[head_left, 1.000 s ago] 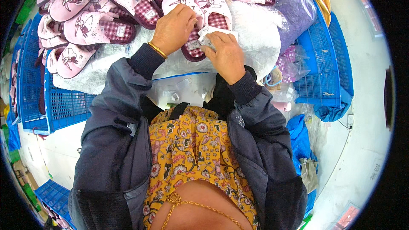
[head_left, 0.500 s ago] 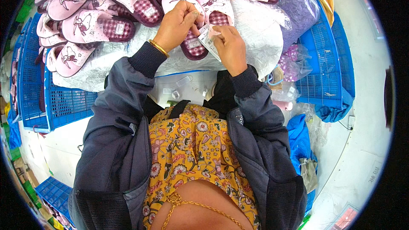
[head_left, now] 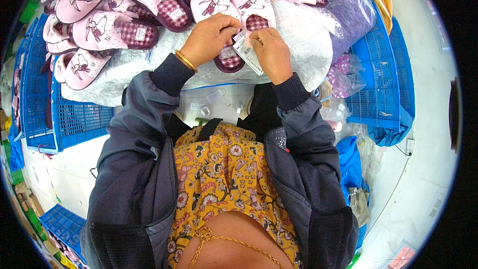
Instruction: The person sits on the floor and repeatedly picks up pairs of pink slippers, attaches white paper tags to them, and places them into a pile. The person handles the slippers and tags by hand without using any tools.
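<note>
White tag (head_left: pixel 248 57), pinched by the right hand (head_left: pixel 274 54), now shows more, easier to handle; I can't tell the left hand's (head_left: pixel 209 39) hold.

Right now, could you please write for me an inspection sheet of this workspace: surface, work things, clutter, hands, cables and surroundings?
Surface: wrinkled white plastic, under the slippers.
Work things: pink slipper pair, toes away from the person; white tag over it.
Clutter: other slippers, piled at left; purple bundle at right.
Hands: right hand pinches the tag; left hand beside it, its grip unclear.
Cables: thin dark cord by a small white box, far right.
Surroundings: blue crates on both sides.
</note>
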`<control>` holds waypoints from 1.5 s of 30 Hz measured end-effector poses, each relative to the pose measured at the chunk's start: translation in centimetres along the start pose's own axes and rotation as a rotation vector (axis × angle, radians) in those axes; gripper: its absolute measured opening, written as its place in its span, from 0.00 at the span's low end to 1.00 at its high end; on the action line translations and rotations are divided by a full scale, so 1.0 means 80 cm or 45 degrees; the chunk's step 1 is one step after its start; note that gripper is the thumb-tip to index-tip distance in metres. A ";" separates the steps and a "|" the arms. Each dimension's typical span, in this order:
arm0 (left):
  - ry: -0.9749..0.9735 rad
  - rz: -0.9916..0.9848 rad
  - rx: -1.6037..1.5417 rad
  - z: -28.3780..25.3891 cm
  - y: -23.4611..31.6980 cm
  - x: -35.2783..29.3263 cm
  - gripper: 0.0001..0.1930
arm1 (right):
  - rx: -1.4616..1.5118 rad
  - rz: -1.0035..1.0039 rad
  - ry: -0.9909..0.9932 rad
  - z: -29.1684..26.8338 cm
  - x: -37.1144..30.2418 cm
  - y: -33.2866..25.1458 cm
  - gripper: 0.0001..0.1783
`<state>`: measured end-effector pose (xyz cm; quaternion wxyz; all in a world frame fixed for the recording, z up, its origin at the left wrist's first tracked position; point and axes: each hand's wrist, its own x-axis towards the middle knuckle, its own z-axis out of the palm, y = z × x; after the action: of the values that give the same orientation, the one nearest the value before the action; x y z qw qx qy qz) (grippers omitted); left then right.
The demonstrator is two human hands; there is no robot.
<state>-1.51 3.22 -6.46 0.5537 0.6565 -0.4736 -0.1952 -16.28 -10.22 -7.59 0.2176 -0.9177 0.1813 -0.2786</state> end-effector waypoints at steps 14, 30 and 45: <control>-0.061 -0.009 0.148 -0.002 0.005 0.001 0.08 | -0.111 -0.098 -0.042 0.003 0.004 -0.003 0.07; -0.035 0.111 0.259 -0.001 -0.008 0.002 0.07 | -0.168 -0.109 -0.263 -0.009 0.016 0.001 0.08; -0.034 0.185 0.289 -0.001 -0.012 0.002 0.07 | -0.038 -0.163 -0.341 -0.019 0.020 0.001 0.09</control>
<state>-0.96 3.05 -7.27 0.4822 0.6763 -0.5463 -0.1082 -15.92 -11.49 -5.80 0.2081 -0.9594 0.0958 -0.1642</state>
